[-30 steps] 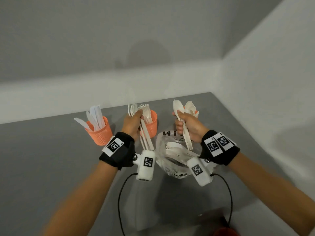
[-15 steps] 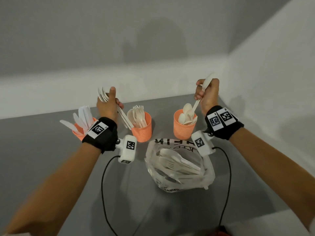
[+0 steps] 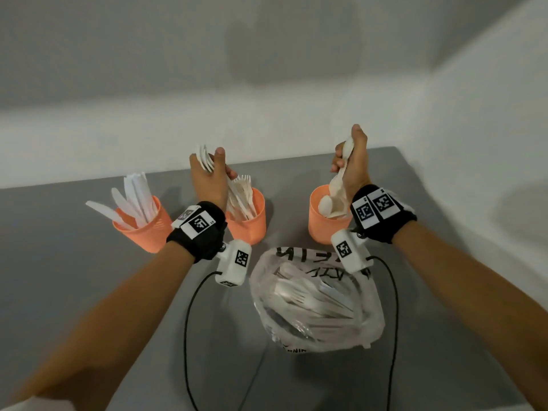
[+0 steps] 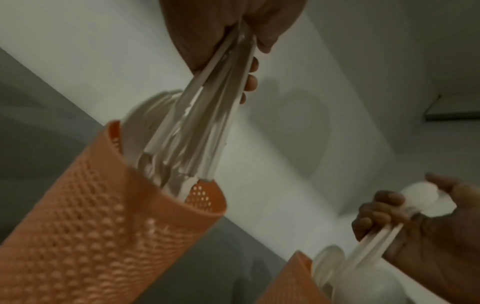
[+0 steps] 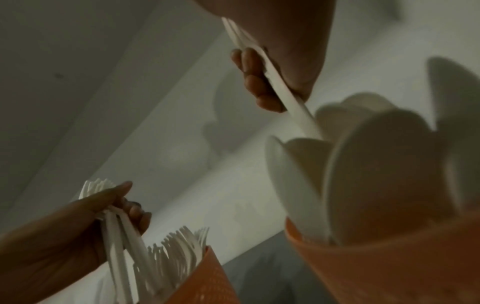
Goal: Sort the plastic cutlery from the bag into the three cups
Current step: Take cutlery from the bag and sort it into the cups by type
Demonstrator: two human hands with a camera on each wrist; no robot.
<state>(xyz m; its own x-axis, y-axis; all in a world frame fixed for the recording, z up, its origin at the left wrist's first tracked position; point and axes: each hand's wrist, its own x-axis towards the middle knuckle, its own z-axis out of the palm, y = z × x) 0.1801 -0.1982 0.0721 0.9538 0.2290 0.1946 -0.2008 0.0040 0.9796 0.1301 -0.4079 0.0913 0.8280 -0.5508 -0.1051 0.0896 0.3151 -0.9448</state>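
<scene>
Three orange cups stand in a row on the grey table. The left cup (image 3: pixel 141 229) holds white knives, the middle cup (image 3: pixel 252 225) forks, the right cup (image 3: pixel 321 226) spoons. My left hand (image 3: pixel 212 176) grips a bunch of white forks (image 4: pixel 207 127), tines up, with the handle ends dipping into the middle cup (image 4: pixel 103 216). My right hand (image 3: pixel 351 164) grips white spoons (image 5: pixel 283 92) by the handles, their lower ends inside the right cup (image 5: pixel 389 267). A clear plastic bag (image 3: pixel 318 304) with more cutlery lies open in front of the cups.
White walls close the table at the back and on the right. Black cables (image 3: pixel 189 321) run from the wrist cameras over the table towards me, on both sides of the bag. Bare grey tabletop (image 3: pixel 59 277) lies to the left.
Both hands rose from the bag to the cups a second ago. In the last half second the left hand moved right, from beside the knife cup to over the fork cup; the right hand lowered its spoons.
</scene>
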